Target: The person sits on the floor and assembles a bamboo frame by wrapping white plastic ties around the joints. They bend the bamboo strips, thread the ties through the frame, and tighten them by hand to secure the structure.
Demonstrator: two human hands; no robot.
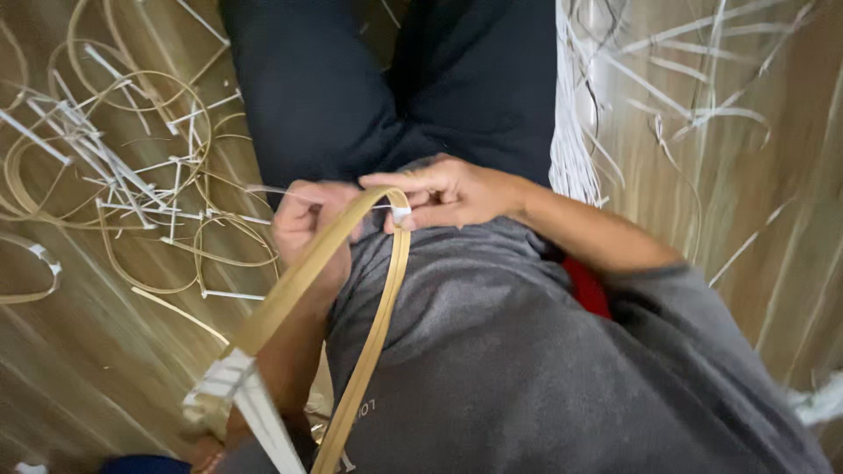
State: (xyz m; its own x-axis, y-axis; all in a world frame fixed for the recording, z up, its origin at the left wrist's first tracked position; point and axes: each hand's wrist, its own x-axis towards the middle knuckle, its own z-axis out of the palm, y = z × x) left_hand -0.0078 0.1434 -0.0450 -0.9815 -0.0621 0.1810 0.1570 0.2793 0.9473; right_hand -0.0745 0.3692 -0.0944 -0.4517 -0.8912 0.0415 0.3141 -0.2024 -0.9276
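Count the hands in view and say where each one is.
2. The left hand grips the bent tan strip above the lap. The right hand pinches the strip's tip at its white binding. No other hands show.

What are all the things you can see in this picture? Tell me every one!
bent cane strip: one, tan, looped up to both hands, running down to the bottom edge
white binding: one small wrap, white, at the top of the loop by the fingers
cane hoops: many, tan, lying on the floor at the left
white strips: many, white, scattered across the hoops
white strands: a bundle, white, beside the right leg
floor: one, wood-look brown
left hand: one, gripping the strip
right hand: one, pinching at the binding
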